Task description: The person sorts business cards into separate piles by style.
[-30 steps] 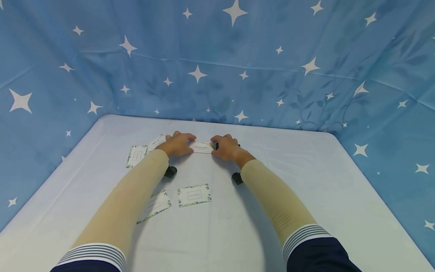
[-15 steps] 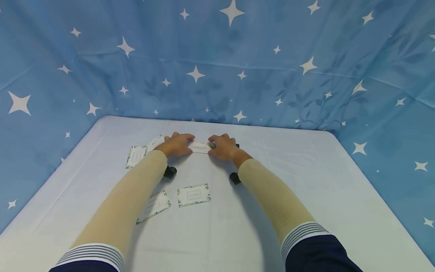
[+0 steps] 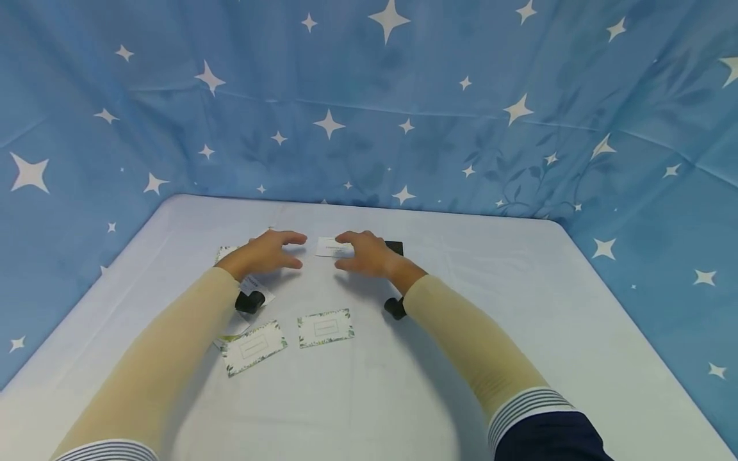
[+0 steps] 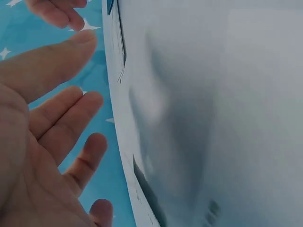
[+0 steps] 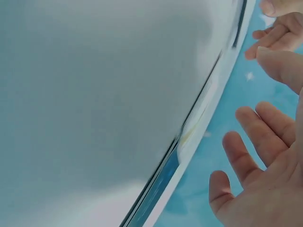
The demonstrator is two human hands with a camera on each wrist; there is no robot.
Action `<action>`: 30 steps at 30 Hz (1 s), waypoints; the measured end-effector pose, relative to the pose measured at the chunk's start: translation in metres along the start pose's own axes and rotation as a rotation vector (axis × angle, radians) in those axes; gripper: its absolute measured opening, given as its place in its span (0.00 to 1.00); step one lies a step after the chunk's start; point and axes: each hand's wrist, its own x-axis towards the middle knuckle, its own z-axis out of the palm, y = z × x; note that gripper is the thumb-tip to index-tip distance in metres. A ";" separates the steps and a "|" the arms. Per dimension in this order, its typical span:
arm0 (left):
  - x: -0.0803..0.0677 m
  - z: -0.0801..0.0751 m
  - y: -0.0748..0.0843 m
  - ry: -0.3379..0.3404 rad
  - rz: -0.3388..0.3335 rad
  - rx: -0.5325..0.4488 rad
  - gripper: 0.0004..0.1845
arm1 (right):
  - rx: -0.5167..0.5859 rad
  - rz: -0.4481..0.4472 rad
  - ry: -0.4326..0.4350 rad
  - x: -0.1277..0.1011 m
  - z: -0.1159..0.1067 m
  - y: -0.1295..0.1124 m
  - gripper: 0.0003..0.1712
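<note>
In the head view, a white card (image 3: 326,247) with small printed text lies near the far side of the table, between both hands. My left hand (image 3: 265,251) is just left of it, apart from the card, with thumb and fingers spread and nothing between them. Over the card's right end is my right hand (image 3: 369,255), partly hiding it. Relaxed, parted fingers show on the right hand (image 5: 265,165) in the right wrist view, holding nothing. Beside them, a blue strip (image 5: 158,187) adjoins the white card edge. The left wrist view shows the left hand (image 4: 52,127) with nothing in it.
Two leafy-bordered cards, one nearer the middle (image 3: 325,328) and a tilted card (image 3: 254,347), lie toward the front. Another bordered card (image 3: 226,253) is mostly hidden behind the left hand. The white table (image 3: 519,320) ends at a blue starry curtain (image 3: 369,153).
Both hands held the white card's two ends earlier. Now the left hand has drawn away to the left and the right hand's fingers have parted. More cards show under the left forearm.
</note>
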 end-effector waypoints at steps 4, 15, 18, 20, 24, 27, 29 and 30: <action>-0.017 0.001 -0.009 -0.045 0.020 -0.063 0.36 | 0.050 -0.091 -0.039 -0.005 0.008 -0.014 0.36; -0.059 -0.010 -0.024 -0.081 0.028 -0.039 0.32 | 0.011 -0.216 -0.167 -0.007 0.038 -0.063 0.35; -0.068 -0.012 -0.030 -0.099 0.031 -0.031 0.33 | -0.031 -0.240 -0.212 -0.007 0.043 -0.077 0.35; -0.071 -0.012 -0.035 -0.109 0.035 -0.038 0.33 | -0.061 -0.252 -0.240 -0.007 0.047 -0.085 0.35; -0.075 -0.013 -0.040 -0.112 0.075 -0.041 0.32 | -0.114 -0.279 -0.285 -0.005 0.055 -0.096 0.35; -0.076 -0.013 -0.041 -0.111 0.084 -0.050 0.32 | -0.150 -0.275 -0.301 -0.004 0.059 -0.101 0.34; -0.077 -0.013 -0.040 -0.111 0.077 -0.059 0.32 | -0.166 -0.254 -0.301 -0.004 0.060 -0.102 0.33; -0.078 -0.013 -0.040 -0.110 0.070 -0.066 0.32 | -0.170 -0.240 -0.296 -0.004 0.060 -0.101 0.32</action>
